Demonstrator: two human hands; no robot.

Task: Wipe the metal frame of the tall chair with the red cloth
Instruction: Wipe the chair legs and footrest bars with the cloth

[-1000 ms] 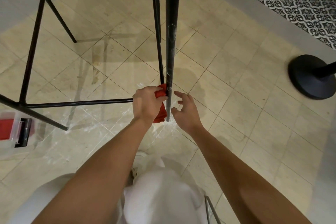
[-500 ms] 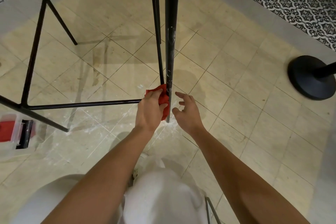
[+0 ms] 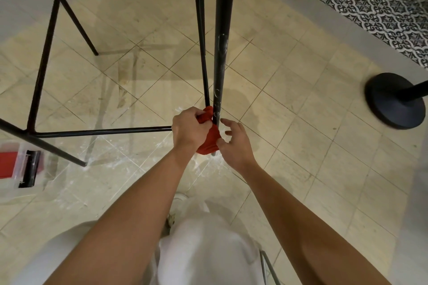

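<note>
The tall chair's black metal frame [image 3: 41, 76] stands on the tiled floor, its near leg [image 3: 222, 48] running down the middle of the view. My left hand [image 3: 188, 129] grips the red cloth [image 3: 209, 139], bunched against the bottom of that leg, just left of it. My right hand [image 3: 236, 143] is on the other side of the leg, fingers spread and loosely curled; its thumb side touches the cloth's lower edge. The foot of the leg is hidden behind the cloth and my hands.
A horizontal footrest bar [image 3: 104, 132] runs left from my left hand. A black round stanchion base [image 3: 393, 102] sits at the right. A clear box with red contents [image 3: 16, 164] lies at the left edge. White dust marks the floor tiles.
My left hand slid the cloth up the leg a little and then back down, so it now hangs lower. My right hand moved in closer and now touches the cloth.
</note>
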